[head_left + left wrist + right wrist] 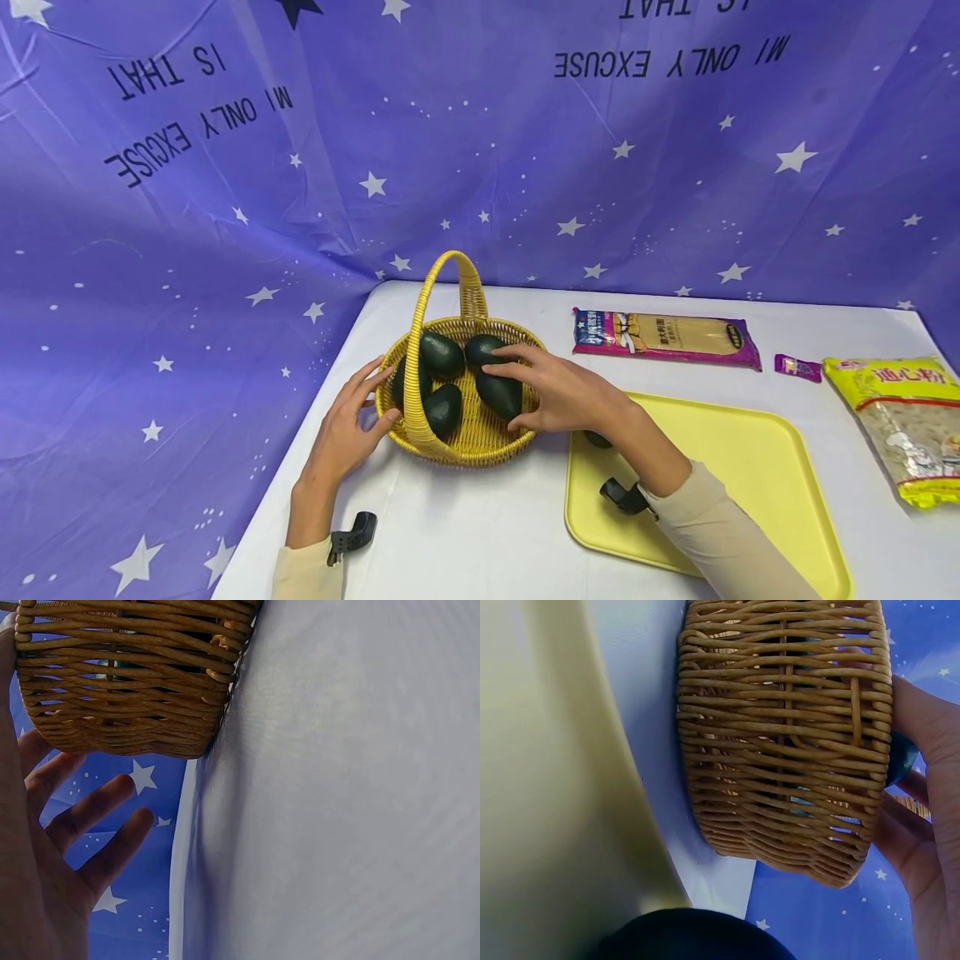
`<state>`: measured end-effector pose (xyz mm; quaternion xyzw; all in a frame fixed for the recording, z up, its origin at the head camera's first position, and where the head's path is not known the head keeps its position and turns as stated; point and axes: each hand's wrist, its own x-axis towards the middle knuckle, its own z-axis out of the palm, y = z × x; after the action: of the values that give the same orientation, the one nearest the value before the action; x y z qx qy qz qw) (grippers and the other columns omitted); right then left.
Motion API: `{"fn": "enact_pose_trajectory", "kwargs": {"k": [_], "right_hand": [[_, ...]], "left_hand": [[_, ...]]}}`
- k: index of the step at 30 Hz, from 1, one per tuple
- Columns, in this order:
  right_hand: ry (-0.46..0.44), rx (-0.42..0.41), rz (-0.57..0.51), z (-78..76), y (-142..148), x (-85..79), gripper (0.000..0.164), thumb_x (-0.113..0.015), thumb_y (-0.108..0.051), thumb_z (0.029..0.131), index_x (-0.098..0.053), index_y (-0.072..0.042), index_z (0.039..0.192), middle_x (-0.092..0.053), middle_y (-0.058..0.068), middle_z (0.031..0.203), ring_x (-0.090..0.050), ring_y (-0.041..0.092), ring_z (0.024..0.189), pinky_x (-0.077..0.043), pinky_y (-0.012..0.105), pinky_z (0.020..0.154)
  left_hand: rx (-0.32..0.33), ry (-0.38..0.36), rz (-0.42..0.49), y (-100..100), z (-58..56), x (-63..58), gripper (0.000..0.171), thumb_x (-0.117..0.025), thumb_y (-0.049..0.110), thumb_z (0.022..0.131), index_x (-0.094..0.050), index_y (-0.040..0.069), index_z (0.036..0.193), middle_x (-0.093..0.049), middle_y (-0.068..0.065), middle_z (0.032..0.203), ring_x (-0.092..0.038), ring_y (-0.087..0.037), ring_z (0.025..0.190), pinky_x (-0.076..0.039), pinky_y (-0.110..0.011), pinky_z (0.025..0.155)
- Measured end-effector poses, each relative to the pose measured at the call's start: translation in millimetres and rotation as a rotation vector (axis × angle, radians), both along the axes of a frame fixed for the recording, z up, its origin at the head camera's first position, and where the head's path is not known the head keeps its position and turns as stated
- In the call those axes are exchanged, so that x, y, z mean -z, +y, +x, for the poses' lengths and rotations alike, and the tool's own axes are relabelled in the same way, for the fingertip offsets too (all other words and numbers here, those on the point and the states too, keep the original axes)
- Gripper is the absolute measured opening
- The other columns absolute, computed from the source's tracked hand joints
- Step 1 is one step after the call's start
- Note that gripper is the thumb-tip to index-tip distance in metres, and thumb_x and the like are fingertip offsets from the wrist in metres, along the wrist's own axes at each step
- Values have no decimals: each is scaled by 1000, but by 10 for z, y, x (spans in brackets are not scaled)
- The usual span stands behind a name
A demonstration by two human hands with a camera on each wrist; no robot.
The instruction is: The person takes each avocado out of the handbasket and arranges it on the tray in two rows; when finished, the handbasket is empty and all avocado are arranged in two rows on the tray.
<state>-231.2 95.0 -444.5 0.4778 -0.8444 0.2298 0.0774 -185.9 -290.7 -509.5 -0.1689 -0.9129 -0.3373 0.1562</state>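
Note:
A yellow wicker basket [472,454] with a tall arched handle holds several dark green avocados [442,354]. My right hand [562,387] reaches over its right rim, with fingers and thumb around one avocado [498,397] inside; the right wrist view shows part of that avocado [901,757] between thumb and fingers. At the left rim rests my left hand [348,429], its thumb and fingertips touching the basket. In the left wrist view its fingers are spread loosely beside the woven wall [127,682]. Another avocado [597,439] lies on the yellow tray [720,467], partly hidden by my right forearm.
Behind the tray lies a pack of noodles [667,337]. To its right are a small purple packet [798,367] and a yellow bag [900,425]. A purple star-patterned cloth [525,200] hangs behind and left of the white table [465,533].

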Motion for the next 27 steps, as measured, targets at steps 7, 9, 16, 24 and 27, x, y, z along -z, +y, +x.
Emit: {"fn": "enact_pose_trajectory", "kwargs": {"k": [7,9,16,24,27], "right_hand": [[-17,5,-32,13,63,-28,86,-98,-40,79,-61,-18,153,-51,12,159,-54,28,143,-58,40,105],[-28,13,-46,17,85,-42,86,-98,-40,79,-61,-18,153,-52,12,159,-54,28,143,-58,41,106],[-40,25,-55,21,165,-54,87,-99,-39,78,-61,-17,153,-51,14,160,-54,30,144,-58,43,107],[-24,20,-93,41,253,-105,87,-100,-37,78,-61,-16,153,-53,16,157,-55,33,143,-58,48,107],[-16,23,-96,57,300,-113,86,-98,-37,79,-60,-16,154,-53,15,157,-54,33,143,-58,49,106]], "left_hand": [[5,-9,13,5,2,-4,65,-79,29,99,-55,27,159,-38,9,172,-51,-21,145,-56,-26,102],[8,-9,16,8,-3,-5,65,-79,29,99,-54,28,159,-38,9,172,-52,-21,144,-56,-27,103],[16,5,2,3,-12,-3,66,-78,27,99,-54,25,160,-38,7,172,-54,-20,141,-54,-22,102],[16,5,12,2,-15,-2,66,-78,27,99,-54,27,160,-38,8,172,-55,-19,140,-53,-18,102],[14,-10,10,-3,-16,6,66,-78,28,99,-54,28,160,-38,10,172,-54,-18,141,-52,-18,102]]}}
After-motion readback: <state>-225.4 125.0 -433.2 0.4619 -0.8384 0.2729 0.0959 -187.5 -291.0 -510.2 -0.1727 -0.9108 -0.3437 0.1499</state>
